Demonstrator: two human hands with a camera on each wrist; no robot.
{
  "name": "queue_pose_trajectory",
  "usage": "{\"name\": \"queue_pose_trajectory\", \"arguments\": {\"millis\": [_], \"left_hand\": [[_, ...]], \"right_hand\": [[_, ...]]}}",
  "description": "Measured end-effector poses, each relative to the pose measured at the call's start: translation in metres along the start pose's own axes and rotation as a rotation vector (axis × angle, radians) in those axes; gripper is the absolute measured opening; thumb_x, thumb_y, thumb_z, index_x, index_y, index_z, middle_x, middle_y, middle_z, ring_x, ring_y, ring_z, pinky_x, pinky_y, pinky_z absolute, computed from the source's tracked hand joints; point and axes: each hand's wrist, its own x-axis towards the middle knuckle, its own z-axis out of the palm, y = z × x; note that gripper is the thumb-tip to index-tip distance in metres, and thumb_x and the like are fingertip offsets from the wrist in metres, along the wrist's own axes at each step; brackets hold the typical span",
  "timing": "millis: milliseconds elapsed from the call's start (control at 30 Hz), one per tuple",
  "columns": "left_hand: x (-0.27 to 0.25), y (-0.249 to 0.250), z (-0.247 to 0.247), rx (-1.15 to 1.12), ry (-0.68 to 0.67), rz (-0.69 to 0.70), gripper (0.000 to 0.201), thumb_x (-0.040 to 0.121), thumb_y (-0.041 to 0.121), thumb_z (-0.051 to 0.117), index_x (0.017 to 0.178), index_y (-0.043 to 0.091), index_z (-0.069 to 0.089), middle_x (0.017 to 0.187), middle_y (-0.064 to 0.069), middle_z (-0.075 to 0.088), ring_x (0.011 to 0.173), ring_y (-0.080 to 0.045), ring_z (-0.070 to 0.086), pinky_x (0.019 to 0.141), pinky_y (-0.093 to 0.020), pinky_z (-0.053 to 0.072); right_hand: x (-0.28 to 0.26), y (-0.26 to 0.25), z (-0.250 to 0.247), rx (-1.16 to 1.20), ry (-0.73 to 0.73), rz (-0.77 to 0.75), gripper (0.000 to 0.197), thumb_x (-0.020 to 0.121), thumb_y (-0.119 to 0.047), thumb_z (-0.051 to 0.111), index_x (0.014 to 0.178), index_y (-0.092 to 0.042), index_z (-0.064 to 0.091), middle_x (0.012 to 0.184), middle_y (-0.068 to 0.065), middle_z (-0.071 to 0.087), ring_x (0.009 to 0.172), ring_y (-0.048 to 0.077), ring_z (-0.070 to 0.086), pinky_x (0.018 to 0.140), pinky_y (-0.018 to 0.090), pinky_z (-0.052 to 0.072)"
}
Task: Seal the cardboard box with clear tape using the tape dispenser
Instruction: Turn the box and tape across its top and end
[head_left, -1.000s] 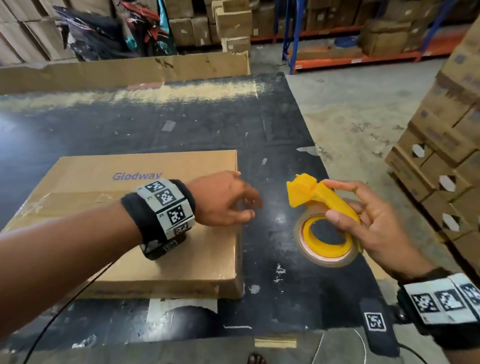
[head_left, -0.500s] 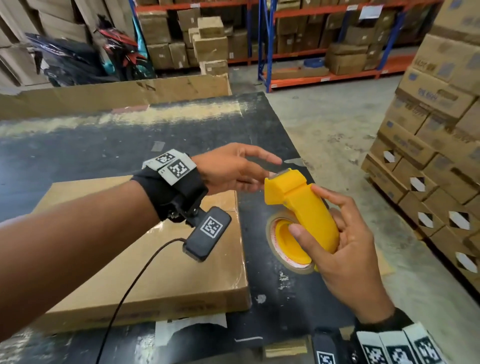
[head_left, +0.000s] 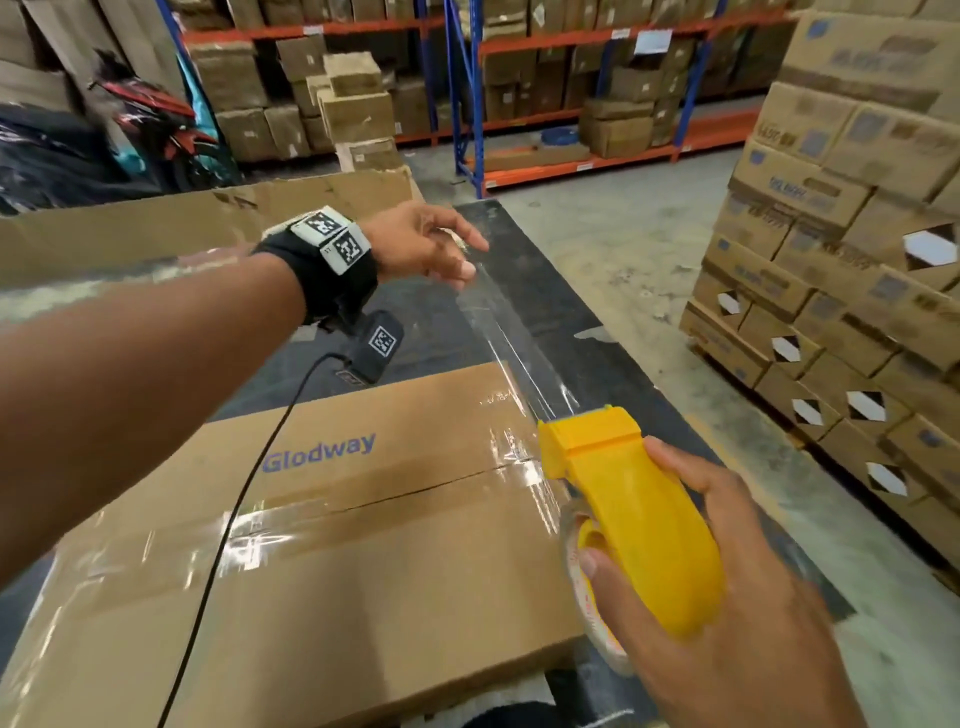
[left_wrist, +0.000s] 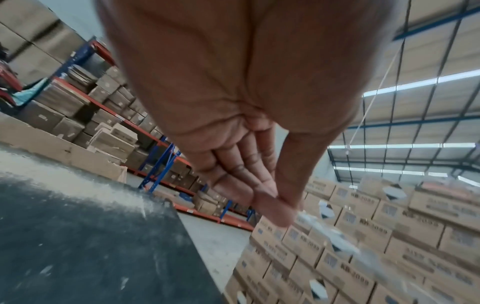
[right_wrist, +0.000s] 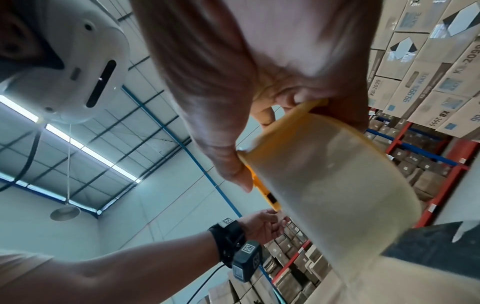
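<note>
A flat cardboard box (head_left: 332, 545) printed "Glodway" lies on the black table (head_left: 550, 291), with shiny clear tape over its centre seam. My right hand (head_left: 727, 587) grips the yellow tape dispenser (head_left: 634, 509) over the box's right edge; its tape roll (right_wrist: 327, 185) fills the right wrist view. A strip of clear tape (head_left: 511, 338) stretches from the dispenser's mouth up and away to my left hand (head_left: 431, 244), which is raised above the table and pinches the strip's free end between thumb and fingers (left_wrist: 275, 207).
A long cardboard sheet (head_left: 208, 218) stands along the table's far edge. Stacked cartons on a pallet (head_left: 841, 260) rise to the right across a strip of concrete floor. Orange and blue racks (head_left: 519, 104) full of boxes line the back. A black cable (head_left: 244, 499) hangs from my left wrist.
My left hand rose from the box, reached the dispenser's mouth, took the tape end and pulled a long strip up and away. My right hand turned the dispenser, mouth forward, and drew it nearer.
</note>
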Motion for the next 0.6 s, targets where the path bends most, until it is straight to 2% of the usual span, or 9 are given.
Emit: {"name": "queue_pose_trajectory", "arguments": {"millis": [67, 100, 133, 200, 267, 333, 433, 533, 600], "left_hand": [[0.014, -0.019, 0.006, 0.043, -0.045, 0.024, 0.049, 0.061, 0.031, 0.085, 0.108, 0.021, 0.073, 0.083, -0.008, 0.077, 0.081, -0.017, 0.072, 0.106, -0.054, 0.049], [0.019, -0.027, 0.009, 0.069, -0.058, 0.027, 0.044, 0.065, 0.031, 0.082, 0.107, 0.024, 0.072, 0.089, -0.013, 0.077, 0.081, -0.015, 0.072, 0.106, -0.052, 0.05], [0.024, -0.034, 0.013, 0.089, -0.065, 0.026, 0.04, 0.068, 0.029, 0.08, 0.108, 0.025, 0.072, 0.093, -0.017, 0.077, 0.082, -0.014, 0.072, 0.105, -0.048, 0.053], [0.032, -0.047, 0.017, 0.117, -0.072, 0.02, 0.037, 0.077, 0.023, 0.079, 0.113, 0.023, 0.071, 0.093, -0.013, 0.077, 0.078, -0.006, 0.072, 0.092, -0.034, 0.056], [0.038, -0.057, 0.022, 0.149, -0.073, 0.023, 0.033, 0.086, 0.017, 0.076, 0.118, 0.02, 0.07, 0.09, -0.005, 0.077, 0.07, 0.005, 0.069, 0.077, -0.021, 0.05], [0.045, -0.067, 0.026, 0.169, -0.079, 0.031, 0.031, 0.088, 0.019, 0.076, 0.118, 0.023, 0.071, 0.09, -0.003, 0.079, 0.071, 0.007, 0.068, 0.076, -0.024, 0.046], [0.052, -0.076, 0.032, 0.181, -0.116, 0.016, 0.03, 0.087, 0.022, 0.076, 0.116, 0.027, 0.071, 0.096, -0.007, 0.081, 0.075, 0.008, 0.068, 0.085, -0.026, 0.044], [0.058, -0.081, 0.038, 0.207, -0.139, 0.015, 0.031, 0.089, 0.02, 0.075, 0.119, 0.022, 0.07, 0.098, -0.01, 0.08, 0.071, 0.013, 0.067, 0.083, -0.022, 0.042], [0.061, -0.083, 0.04, 0.203, -0.14, 0.012, 0.032, 0.089, 0.018, 0.075, 0.12, 0.019, 0.069, 0.097, -0.012, 0.08, 0.068, 0.011, 0.068, 0.081, -0.022, 0.043]], "right_hand": [[0.001, -0.007, 0.016, 0.018, -0.004, 0.035, 0.078, 0.058, -0.084, 0.057, 0.128, -0.065, 0.028, 0.108, -0.052, 0.045, 0.092, -0.025, 0.052, 0.058, 0.002, 0.037], [0.001, -0.008, 0.023, 0.035, -0.008, 0.055, 0.079, 0.057, -0.082, 0.06, 0.126, -0.071, 0.023, 0.108, -0.047, 0.047, 0.09, -0.017, 0.055, 0.064, 0.005, 0.04], [0.001, -0.011, 0.03, 0.035, -0.009, 0.07, 0.079, 0.057, -0.079, 0.061, 0.124, -0.075, 0.019, 0.108, -0.045, 0.047, 0.09, -0.014, 0.054, 0.067, 0.006, 0.04], [0.001, -0.014, 0.039, -0.008, -0.005, 0.08, 0.077, 0.059, -0.072, 0.063, 0.12, -0.078, 0.016, 0.106, -0.047, 0.045, 0.091, -0.02, 0.05, 0.067, 0.005, 0.037], [0.001, -0.017, 0.044, -0.036, -0.008, 0.088, 0.076, 0.062, -0.069, 0.066, 0.12, -0.077, 0.017, 0.102, -0.051, 0.041, 0.09, -0.027, 0.046, 0.066, 0.003, 0.035], [0.001, -0.016, 0.047, -0.052, -0.015, 0.106, 0.078, 0.066, -0.064, 0.071, 0.124, -0.072, 0.02, 0.101, -0.049, 0.041, 0.089, -0.027, 0.045, 0.067, 0.003, 0.035], [0.002, -0.014, 0.049, -0.082, -0.019, 0.126, 0.075, 0.067, -0.065, 0.068, 0.123, -0.07, 0.019, 0.099, -0.046, 0.042, 0.085, -0.023, 0.047, 0.066, 0.006, 0.036], [0.001, -0.014, 0.049, -0.099, -0.034, 0.134, 0.078, 0.069, -0.064, 0.068, 0.127, -0.064, 0.017, 0.102, -0.041, 0.045, 0.086, -0.009, 0.052, 0.073, 0.015, 0.042], [0.0, -0.014, 0.05, -0.107, -0.027, 0.138, 0.078, 0.07, -0.061, 0.07, 0.129, -0.061, 0.02, 0.106, -0.032, 0.051, 0.09, 0.0, 0.054, 0.08, 0.024, 0.049]]}}
